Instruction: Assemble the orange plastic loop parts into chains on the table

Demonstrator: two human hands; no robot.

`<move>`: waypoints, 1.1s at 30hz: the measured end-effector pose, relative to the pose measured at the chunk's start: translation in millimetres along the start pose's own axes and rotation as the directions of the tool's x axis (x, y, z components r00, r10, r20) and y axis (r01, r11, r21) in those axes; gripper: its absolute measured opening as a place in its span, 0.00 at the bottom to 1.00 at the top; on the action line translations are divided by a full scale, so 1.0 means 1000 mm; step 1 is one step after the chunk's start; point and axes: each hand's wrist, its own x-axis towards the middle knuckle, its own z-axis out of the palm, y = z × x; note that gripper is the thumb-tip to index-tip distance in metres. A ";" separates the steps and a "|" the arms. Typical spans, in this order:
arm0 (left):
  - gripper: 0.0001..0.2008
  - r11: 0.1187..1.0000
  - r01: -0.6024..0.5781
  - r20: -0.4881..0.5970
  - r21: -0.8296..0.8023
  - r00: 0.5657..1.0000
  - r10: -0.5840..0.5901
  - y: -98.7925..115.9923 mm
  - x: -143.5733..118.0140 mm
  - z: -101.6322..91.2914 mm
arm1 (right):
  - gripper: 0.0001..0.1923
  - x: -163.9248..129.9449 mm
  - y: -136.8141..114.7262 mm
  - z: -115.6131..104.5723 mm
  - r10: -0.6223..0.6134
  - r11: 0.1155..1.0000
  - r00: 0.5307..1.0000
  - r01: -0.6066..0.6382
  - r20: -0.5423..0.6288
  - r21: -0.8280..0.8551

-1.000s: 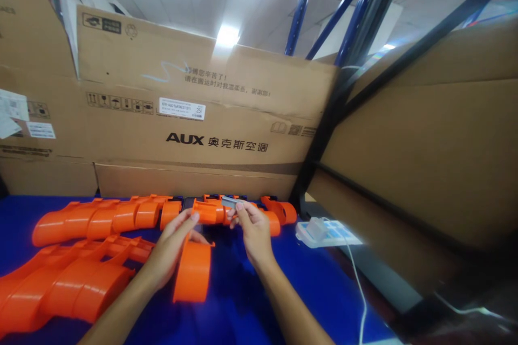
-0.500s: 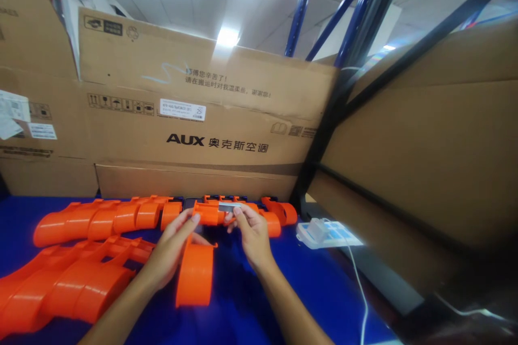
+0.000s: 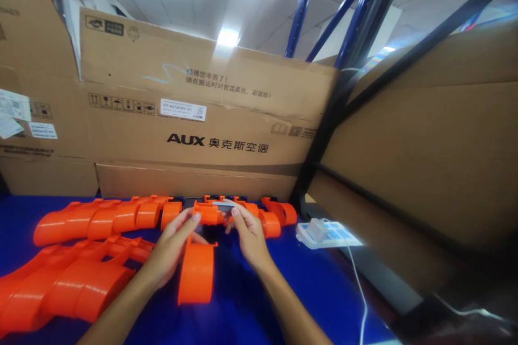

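My left hand [image 3: 173, 242] is closed on an orange plastic part [image 3: 197, 274] with a wide curved band at the bottom and a small bracket-like end at the top, just above the blue surface. Between the thumb and fingers of my right hand [image 3: 250, 230] is a thin, flat grey strip [image 3: 222, 205], perhaps a blade; its exact kind is unclear. The strip lies along the top of the orange part's upper end and appears to touch it. My fingers partly cover both things.
Rows of similar orange parts [image 3: 103, 219] line the back of the blue surface [image 3: 324, 291], and more orange parts [image 3: 76, 285] lie at the near left. A white power strip [image 3: 340, 234] with a cable sits at right. A cardboard box wall [image 3: 226, 118] rises behind.
My right hand has shifted slightly left, sliding the grey strip further over the orange part's upper end. My left hand and the orange part have barely moved.
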 end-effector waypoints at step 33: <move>0.22 0.997 -0.028 -0.117 -0.070 0.993 0.019 0.011 0.009 -0.018 | 0.12 -0.005 0.005 0.000 -0.181 0.900 0.970 0.229 0.159 -0.372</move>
